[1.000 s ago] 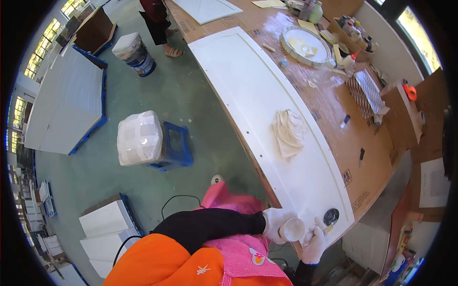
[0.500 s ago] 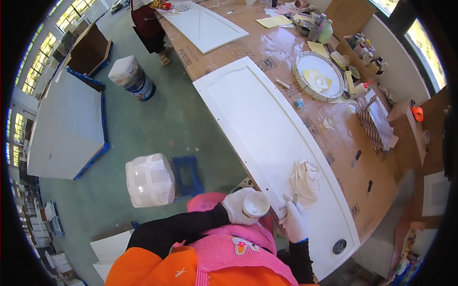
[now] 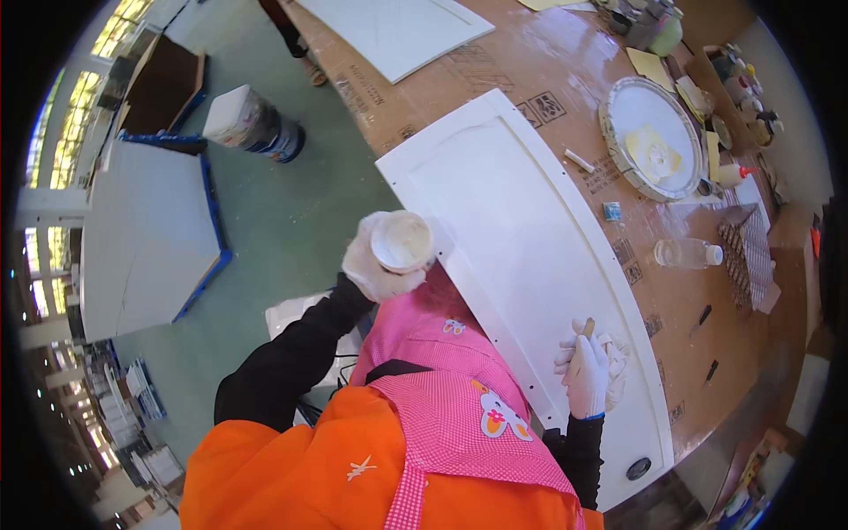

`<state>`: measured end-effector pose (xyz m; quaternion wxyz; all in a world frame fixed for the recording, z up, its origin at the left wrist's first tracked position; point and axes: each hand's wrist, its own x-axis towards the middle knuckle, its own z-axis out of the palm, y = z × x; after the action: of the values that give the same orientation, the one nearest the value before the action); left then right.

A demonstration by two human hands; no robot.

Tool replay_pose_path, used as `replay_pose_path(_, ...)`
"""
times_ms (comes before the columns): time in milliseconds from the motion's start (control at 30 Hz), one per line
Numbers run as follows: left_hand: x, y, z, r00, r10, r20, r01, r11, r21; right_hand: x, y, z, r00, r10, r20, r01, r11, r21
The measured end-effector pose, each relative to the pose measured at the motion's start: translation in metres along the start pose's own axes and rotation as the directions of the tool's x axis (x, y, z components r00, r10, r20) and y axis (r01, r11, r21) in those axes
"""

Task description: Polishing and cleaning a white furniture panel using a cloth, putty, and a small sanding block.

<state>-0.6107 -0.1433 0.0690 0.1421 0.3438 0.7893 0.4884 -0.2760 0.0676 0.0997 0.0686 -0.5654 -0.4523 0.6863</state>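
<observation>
My gloved left hand [image 3: 364,267] is closed round a small round tub [image 3: 404,242] with an off-white filling. It holds the tub up beside the left edge of a long white panel [image 3: 521,230]. Over the panel's right part, my gloved right hand [image 3: 586,378] grips a small flat tool [image 3: 589,328]; only its tan end shows, so I cannot tell its kind. A crumpled white cloth [image 3: 617,360] lies on the panel, partly hidden behind that hand. The panel has a raised border and a round black fitting [image 3: 638,468] at its near end.
The panel lies on a brown-covered table [image 3: 707,371]. On the table are a large round lid [image 3: 654,132], a clear bottle [image 3: 685,253], a small blue cube [image 3: 612,211] and several bottles at the back right. Another white panel [image 3: 406,35] lies farther off. A wrapped bucket [image 3: 252,124] stands on the floor.
My left hand has carried the tub forward and left. My right hand has moved farther onto the panel, over the cloth. The view has shifted; the co-worker's upper body is out of the picture.
</observation>
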Motion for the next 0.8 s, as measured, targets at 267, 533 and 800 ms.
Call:
replay_pose_path(267,0.186,-0.073,-0.037,0.978,0.183,0.095,-0.155,0.956,-0.25,0.029,-0.048,0.12,0.998,0.034,-0.057,-0.021,0.978,0.208)
replay_pose_path(533,0.331,-0.061,0.002,0.924,0.338,0.178,-0.336,0.941,-0.043,0.045,-0.058,0.19,0.977,0.157,-0.146,-0.106,0.946,0.307)
replay_pose_path(800,0.324,-0.048,0.028,0.754,0.384,0.533,-0.367,0.919,-0.143,0.069,-0.116,0.238,0.965,-0.142,-0.221,0.118,0.986,-0.119)
